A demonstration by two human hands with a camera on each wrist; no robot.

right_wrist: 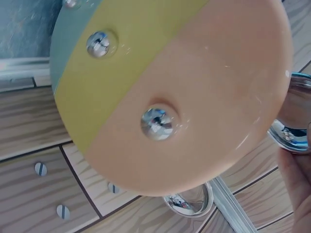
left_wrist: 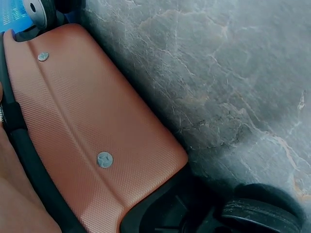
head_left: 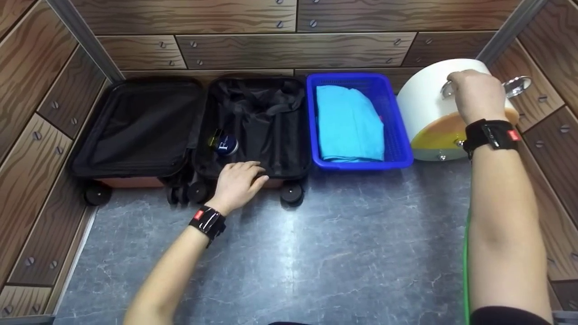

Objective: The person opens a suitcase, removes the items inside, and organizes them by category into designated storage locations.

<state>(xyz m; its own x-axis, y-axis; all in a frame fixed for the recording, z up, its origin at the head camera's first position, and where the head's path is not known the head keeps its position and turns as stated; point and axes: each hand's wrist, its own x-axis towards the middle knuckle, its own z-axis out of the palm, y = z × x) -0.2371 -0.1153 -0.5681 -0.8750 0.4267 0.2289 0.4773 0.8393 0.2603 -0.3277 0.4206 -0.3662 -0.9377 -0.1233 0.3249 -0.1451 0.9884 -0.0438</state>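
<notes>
Right hand is closed round a chrome handle of a white cylinder at the far right corner of the floor. Cylinder sits tilted, striped base showing, just beside a blue basket containing light-blue cloth. Left hand, fingers relaxed, rests on the near edge of an open suitcase; a dark-blue round container lies inside, toward that edge.

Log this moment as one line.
left hand: at suitcase edge | right hand: grips handle on drum | cloth: in basket | jar: in suitcase
</notes>
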